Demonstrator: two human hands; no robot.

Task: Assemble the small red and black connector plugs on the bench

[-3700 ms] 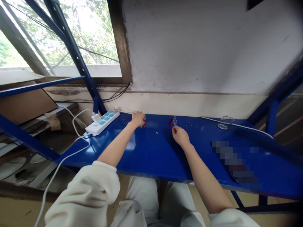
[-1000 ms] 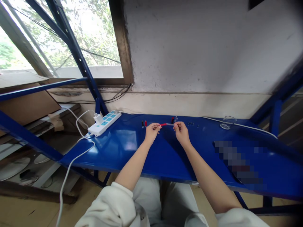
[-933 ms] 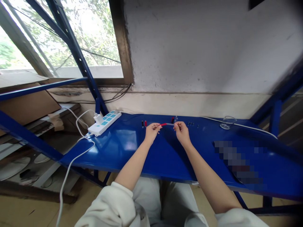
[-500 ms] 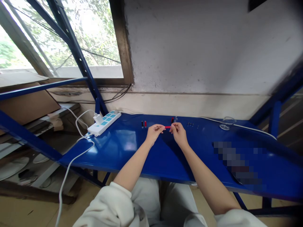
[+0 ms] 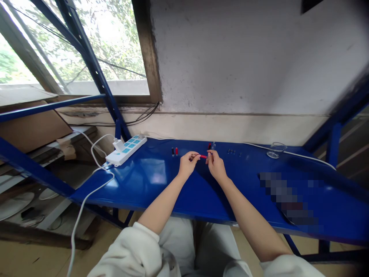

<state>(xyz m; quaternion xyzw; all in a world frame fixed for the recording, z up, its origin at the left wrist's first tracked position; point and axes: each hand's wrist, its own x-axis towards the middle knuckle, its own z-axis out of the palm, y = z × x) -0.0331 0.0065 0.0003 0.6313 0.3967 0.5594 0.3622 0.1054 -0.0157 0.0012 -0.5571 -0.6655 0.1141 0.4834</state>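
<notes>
- Red piece (image 5: 203,156), thin and short, is held just above the blue shelf (image 5: 161,184), in the narrow gap between the person's two hands; it is too small to tell what it is.
- The left hand (image 5: 187,164) pinches one end of the red piece between thumb and fingertips, with the fingers curled in.
- The right hand (image 5: 215,165) pinches the other end in the same way. The two hands are nearly touching, and both bare forearms reach forward from white sleeves.
- Just left of the left hand, a black bit (image 5: 173,151) and a red bit (image 5: 177,151) stand side by side on the shelf.
- Behind the right hand are another red bit (image 5: 209,146) and a clear bit (image 5: 213,145), with a row of tiny dark parts (image 5: 230,151) beside them.
- A white power strip (image 5: 126,145) with blue sockets lies at the shelf's far left corner, and its white cable (image 5: 86,198) hangs over the edge.
- A clear glass dish (image 5: 275,150) sits well to the right, near the white wall (image 5: 245,57).
</notes>
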